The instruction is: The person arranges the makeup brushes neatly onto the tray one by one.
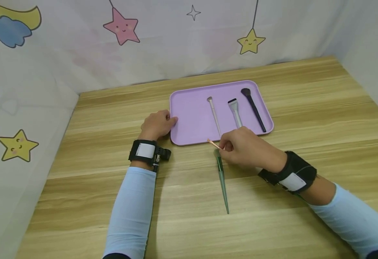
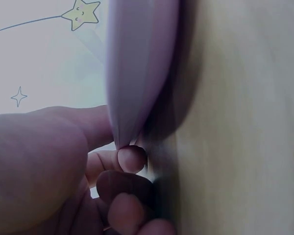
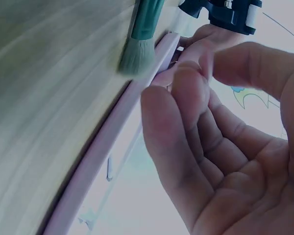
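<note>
My left hand grips the left edge of a lilac tray, its thumb over the rim. In the left wrist view, curled fingers sit at the underside of the tray's rim. Over the tray's front edge, my right hand pinches a slim copper-coloured stick between thumb and index finger; the hand hides much of it. Below that hand a green makeup brush lies on the table, its pale bristles toward the tray in the right wrist view.
On the tray lie a thin pale makeup brush, a flat grey brush and a black makeup brush, set apart side by side. The wooden table meets a white cloth backdrop printed with stars at the back and sides.
</note>
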A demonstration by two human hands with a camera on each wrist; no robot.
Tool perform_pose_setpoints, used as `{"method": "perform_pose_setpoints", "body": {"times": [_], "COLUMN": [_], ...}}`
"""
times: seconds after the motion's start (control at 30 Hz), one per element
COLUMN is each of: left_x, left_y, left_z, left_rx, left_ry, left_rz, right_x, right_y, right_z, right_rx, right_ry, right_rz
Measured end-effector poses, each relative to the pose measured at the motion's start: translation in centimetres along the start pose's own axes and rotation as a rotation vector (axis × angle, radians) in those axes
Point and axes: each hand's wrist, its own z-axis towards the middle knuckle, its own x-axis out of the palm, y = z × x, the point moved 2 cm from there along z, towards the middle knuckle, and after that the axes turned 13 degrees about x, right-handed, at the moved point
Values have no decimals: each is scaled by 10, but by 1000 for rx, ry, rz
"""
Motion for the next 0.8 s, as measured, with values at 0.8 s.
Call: {"method": "perform_pose_setpoints", "body": {"times": [0.8], "left_x": [-1], "left_y": [-1], "left_z": [-1], "left_rx": [3], "left_ry": [-4], "left_rz": [20], "right_x": [-1], "right_y": [12], "right_z": [12], "right_rx": [30], "right_ry": [-54], "right_rz": [18]}}
